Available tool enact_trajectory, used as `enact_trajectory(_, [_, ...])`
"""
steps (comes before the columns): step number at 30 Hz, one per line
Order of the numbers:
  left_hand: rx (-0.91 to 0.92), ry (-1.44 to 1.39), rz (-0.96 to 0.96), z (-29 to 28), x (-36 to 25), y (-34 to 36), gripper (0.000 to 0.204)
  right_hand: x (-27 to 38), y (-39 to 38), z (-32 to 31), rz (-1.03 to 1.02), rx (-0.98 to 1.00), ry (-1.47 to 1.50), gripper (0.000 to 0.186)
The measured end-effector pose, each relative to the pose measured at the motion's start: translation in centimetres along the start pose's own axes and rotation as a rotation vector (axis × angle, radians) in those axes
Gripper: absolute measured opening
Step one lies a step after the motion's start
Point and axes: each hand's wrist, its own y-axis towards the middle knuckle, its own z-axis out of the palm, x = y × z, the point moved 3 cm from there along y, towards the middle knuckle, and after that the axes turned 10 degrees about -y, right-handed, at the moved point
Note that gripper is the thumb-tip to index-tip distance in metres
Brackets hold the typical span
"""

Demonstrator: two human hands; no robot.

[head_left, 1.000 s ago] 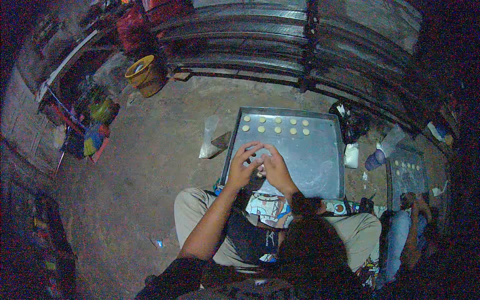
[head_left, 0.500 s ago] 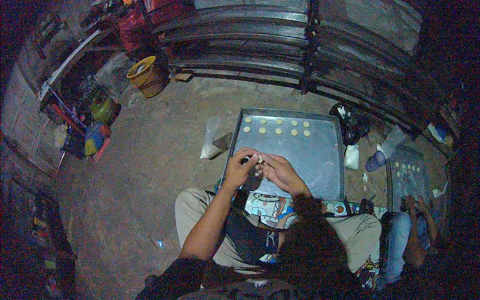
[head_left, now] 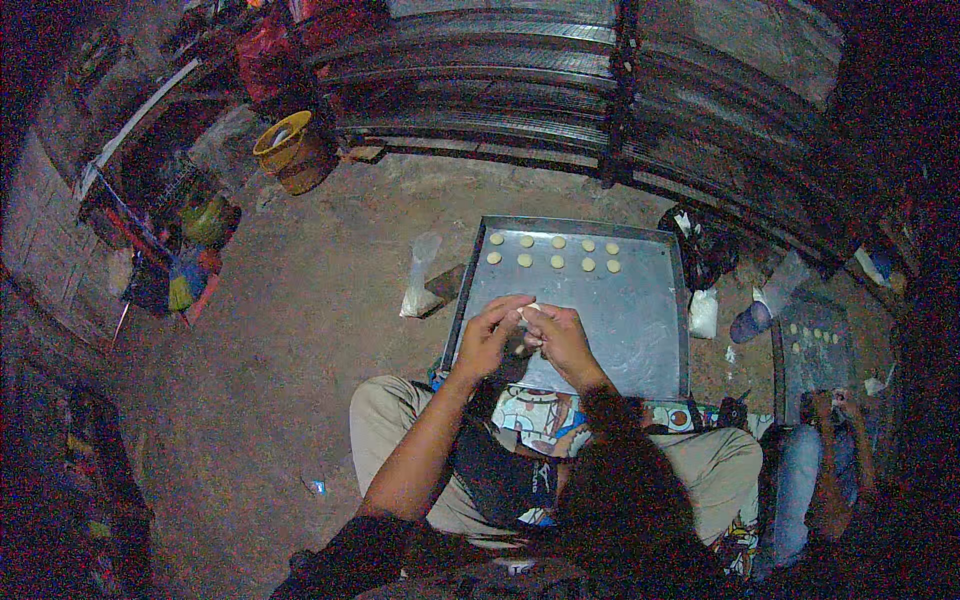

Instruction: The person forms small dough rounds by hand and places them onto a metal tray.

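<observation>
L grip (head_left: 487,335) & R grip (head_left: 562,340), fingers tog. on sm. pale pc. (head_left: 531,311) over tray (head_left: 625,330).

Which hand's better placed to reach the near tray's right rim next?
Probably the right hand: it's closer to the right rim, while the left hand sits farther off, over the tray's left side.
</observation>
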Motion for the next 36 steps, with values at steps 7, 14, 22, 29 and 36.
enact_trajectory(7, [0.014, 0.003, -0.022, -0.9, 0.4, -0.1, 0.029, 3.7, -1.5, 0.1, -0.037, 0.101, -0.254, 0.026])
enact_trajectory(14, [-0.164, 0.031, -0.077, -1.4, 0.8, -0.2, 0.019, 4.8, -1.9, -0.3, -0.061, 0.185, -0.37, 0.027])
enact_trajectory(22, [-0.108, -0.107, -0.089, -1.1, 1.2, -0.6, 0.01, 2.3, -1.4, 0.2, 0.058, 0.181, 0.043, 0.024])
enact_trajectory(29, [-0.124, -0.181, -0.242, 0.8, 0.3, -0.7, 0.027, 0.0, -0.5, 0.5, -0.057, -0.087, 0.12, 0.025])
enact_trajectory(36, [-0.124, 0.009, -0.101, -0.3, 0.4, -0.1, 0.02, -0.8, 0.4, -0.9, 0.031, -0.088, -0.186, 0.03])
